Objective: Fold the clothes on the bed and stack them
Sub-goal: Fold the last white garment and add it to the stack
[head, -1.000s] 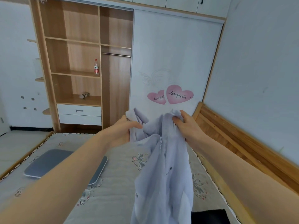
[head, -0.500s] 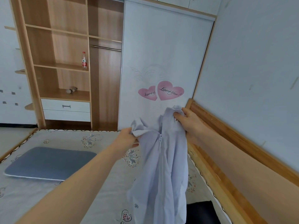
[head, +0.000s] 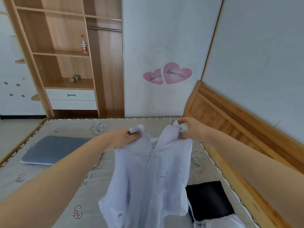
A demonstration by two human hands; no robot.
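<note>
A pale lilac zip-up jacket [head: 148, 181] hangs spread out over the bed [head: 65, 186], its front and zipper facing me. My left hand [head: 126, 139] pinches its left shoulder. At the other shoulder my right hand [head: 190, 130] grips a bunch of the fabric. A folded black garment [head: 209, 201] lies on the mattress at the lower right, beside more white cloth [head: 218, 222] at the frame's bottom edge.
A grey-blue pillow [head: 54, 149] lies on the left of the mattress. The wooden bed frame [head: 238, 122] runs along the right wall. Behind the bed stands a wardrobe [head: 69, 55] with open shelves, a bottle [head: 84, 45] and a white door with pink hearts.
My hands have moved apart and lower, spreading the jacket from a bunched hang into an open front view. The camera has tilted down toward the bed.
</note>
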